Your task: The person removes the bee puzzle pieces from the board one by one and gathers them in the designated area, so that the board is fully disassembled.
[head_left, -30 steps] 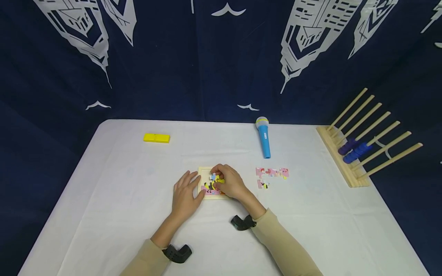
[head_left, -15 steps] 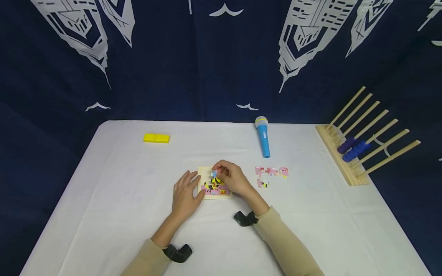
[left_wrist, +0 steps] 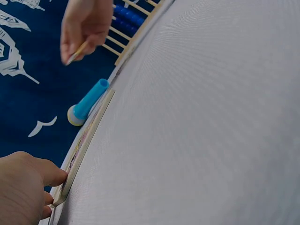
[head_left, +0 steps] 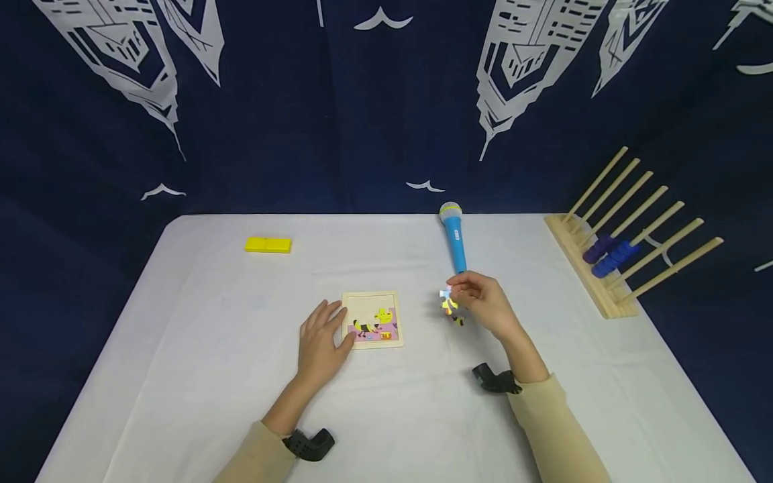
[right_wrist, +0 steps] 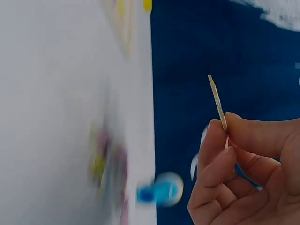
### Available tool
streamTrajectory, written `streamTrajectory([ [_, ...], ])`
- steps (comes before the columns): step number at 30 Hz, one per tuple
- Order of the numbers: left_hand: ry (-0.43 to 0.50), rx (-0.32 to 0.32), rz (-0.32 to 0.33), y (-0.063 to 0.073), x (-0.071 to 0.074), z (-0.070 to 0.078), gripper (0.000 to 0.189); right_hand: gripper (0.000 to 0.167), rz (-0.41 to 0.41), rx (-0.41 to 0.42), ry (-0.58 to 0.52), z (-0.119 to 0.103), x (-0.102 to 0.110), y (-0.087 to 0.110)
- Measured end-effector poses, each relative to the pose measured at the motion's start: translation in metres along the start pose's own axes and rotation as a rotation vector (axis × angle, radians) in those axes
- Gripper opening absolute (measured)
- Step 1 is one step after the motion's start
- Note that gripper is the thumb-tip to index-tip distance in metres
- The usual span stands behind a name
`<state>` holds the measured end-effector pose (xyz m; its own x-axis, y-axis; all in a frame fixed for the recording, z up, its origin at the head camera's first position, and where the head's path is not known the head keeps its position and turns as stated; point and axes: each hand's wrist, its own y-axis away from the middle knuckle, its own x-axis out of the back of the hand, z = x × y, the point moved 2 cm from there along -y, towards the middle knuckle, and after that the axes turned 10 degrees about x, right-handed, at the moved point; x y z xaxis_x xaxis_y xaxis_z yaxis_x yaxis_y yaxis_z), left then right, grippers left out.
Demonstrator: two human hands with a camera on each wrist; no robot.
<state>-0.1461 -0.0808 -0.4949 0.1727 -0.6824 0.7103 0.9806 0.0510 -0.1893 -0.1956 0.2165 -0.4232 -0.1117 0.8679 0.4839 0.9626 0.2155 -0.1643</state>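
A square wooden puzzle tray (head_left: 370, 294) lies mid-table, its lower part filled with pink, yellow and black pieces. My left hand (head_left: 323, 343) rests at its left side, thumb (left_wrist: 56, 174) and fingertips touching the rim, fingers fairly straight. Off to the right, my right hand (head_left: 488, 307) pinches a puzzle piece (head_left: 447, 300) with blue and yellow on it. Seen edge-on in the right wrist view, that thin piece (right_wrist: 217, 101) stands up between thumb and index finger. Loose puzzle pieces (head_left: 459, 321) lie under the right hand, mostly hidden and blurred in the right wrist view.
A blue toy microphone (head_left: 455, 243) lies just beyond the right hand. At the far left is a yellow block (head_left: 268, 245). A wooden rack of pegs (head_left: 594, 268) with blue and purple rings stands on the right. Dark patterned cloth hangs behind the table.
My right hand has lifted the blue-and-yellow piece off the tray and carried it right, over the loose pieces. The left hand stays at the tray's side. The head view has shifted slightly.
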Motion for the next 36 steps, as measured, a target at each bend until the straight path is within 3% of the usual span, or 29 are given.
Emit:
streamTrajectory([
  [6, -0.003, -0.003, 0.005, 0.000, 0.001, -0.004, 0.049, 0.018, 0.037, -0.086, 0.138, 0.026, 0.034, 0.021],
  [15, 0.001, -0.011, 0.013, 0.001, 0.001, -0.004, 0.049, 0.016, -0.023, -0.162, 0.204, 0.046, 0.032, 0.024],
  [27, 0.005, -0.022, 0.015, 0.001, 0.000, -0.003, 0.049, 0.012, 0.081, -0.090, 0.414, 0.042, 0.026, 0.022],
  [32, 0.005, -0.018, 0.010, 0.000, 0.000, -0.003, 0.050, 0.011, 0.154, -0.073, 0.427, 0.034, 0.031, 0.022],
  [36, 0.004, -0.014, 0.008, 0.000, 0.000, -0.003, 0.049, 0.013, 0.175, -0.097, 0.376, 0.027, 0.028, 0.019],
])
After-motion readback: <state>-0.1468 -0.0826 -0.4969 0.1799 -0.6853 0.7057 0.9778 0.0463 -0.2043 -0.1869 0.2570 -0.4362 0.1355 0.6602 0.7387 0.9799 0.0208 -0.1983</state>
